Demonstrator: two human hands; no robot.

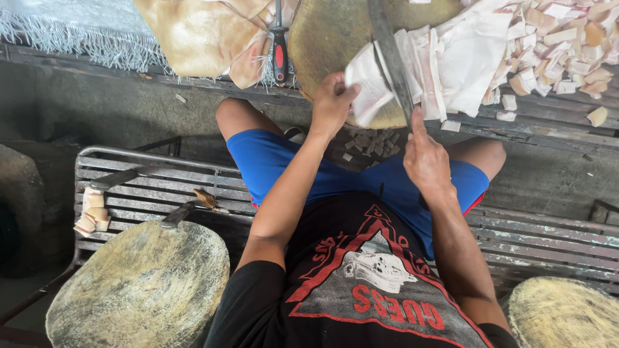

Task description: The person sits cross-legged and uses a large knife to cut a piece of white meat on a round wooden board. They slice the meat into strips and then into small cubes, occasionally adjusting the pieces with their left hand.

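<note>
Many cut pieces (567,45) already lie beyond the right hand (427,161), which grips the cleaver (390,55); left hand (332,103) pinches an uncut, seemingly fatty strip (367,84) on the chopping block (322,32), slabs (464,64) remaining.

Beside the left grip (332,103), pale slabs of pork skin (371,87) look soft and faintly glossy. Under the right grip (425,158), the cleaver's (390,58) metal is dull grey. The round wooden chopping block (329,38) is rough and scarred.

Tight on the round chopping block (322,38)
Hemmed by cleaver blade (392,64), stacked white slices (451,64), red-handled knife (279,55); open gap near left.
</note>
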